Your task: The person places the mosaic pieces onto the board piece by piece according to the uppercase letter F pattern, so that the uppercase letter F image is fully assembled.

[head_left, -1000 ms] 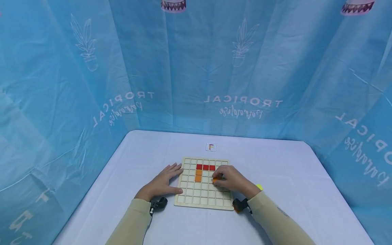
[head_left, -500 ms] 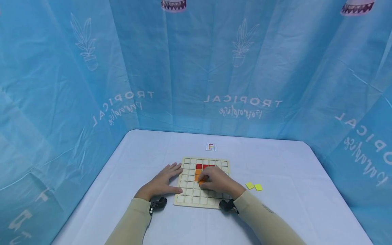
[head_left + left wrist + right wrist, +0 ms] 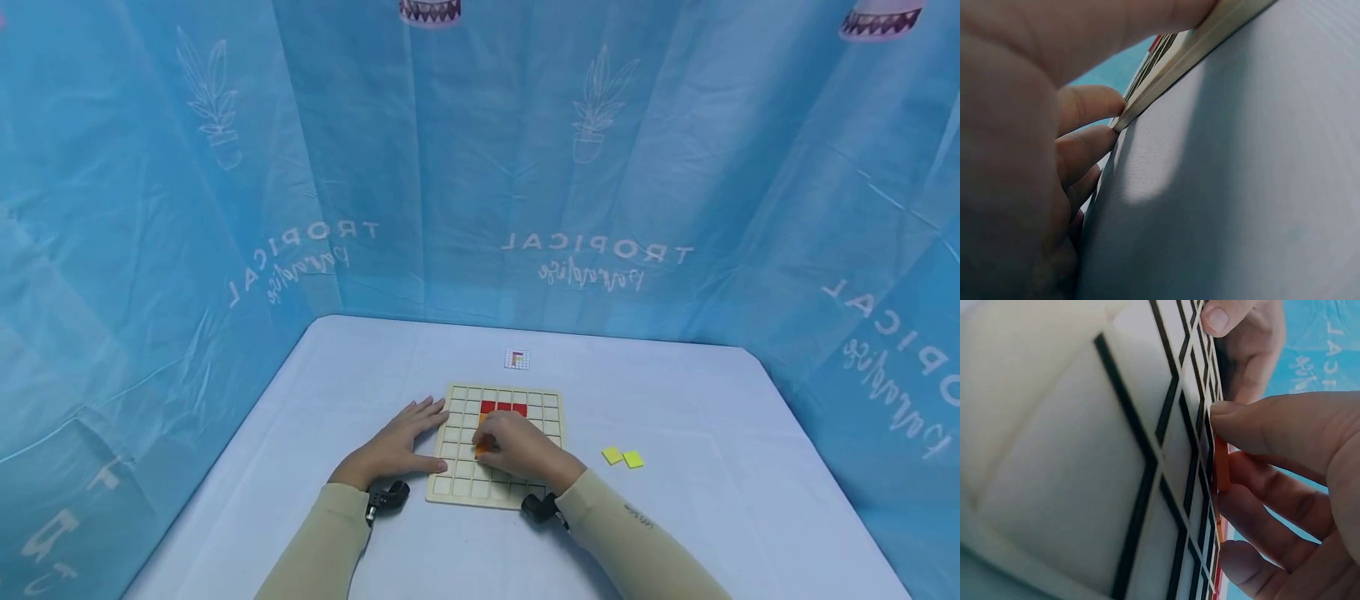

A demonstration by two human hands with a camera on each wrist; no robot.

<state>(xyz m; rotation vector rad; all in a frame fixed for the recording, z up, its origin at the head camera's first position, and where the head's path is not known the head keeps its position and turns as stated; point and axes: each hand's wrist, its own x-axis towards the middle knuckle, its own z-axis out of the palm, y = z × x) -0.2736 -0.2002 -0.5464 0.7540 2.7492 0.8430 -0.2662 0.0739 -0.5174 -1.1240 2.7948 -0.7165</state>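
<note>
A pale wooden grid board [image 3: 461, 490] lies on the white table. Three red square tiles [image 3: 504, 407] fill a row near its far side. Below the leftmost red one, orange tiles run toward me, partly covered by my right hand [image 3: 517, 446]. Thumb and fingers of that hand pinch an orange tile [image 3: 1221, 464] on edge, right at the grid in the right wrist view. My left hand [image 3: 393, 443] lies spread at the board's left side. Its thumb and fingertips touch the board's edge [image 3: 1166, 78] in the left wrist view.
Two yellow tiles [image 3: 612, 455] lie on the table right of the board. Beyond the board is a small printed card [image 3: 517, 359] with a coloured grid pattern. A blue curtain [image 3: 480, 167] hangs behind and beside the table.
My right hand has carried the orange tile leftward across the board to the end of the orange column. Both yellow tiles came into full view. The left hand stays put.
</note>
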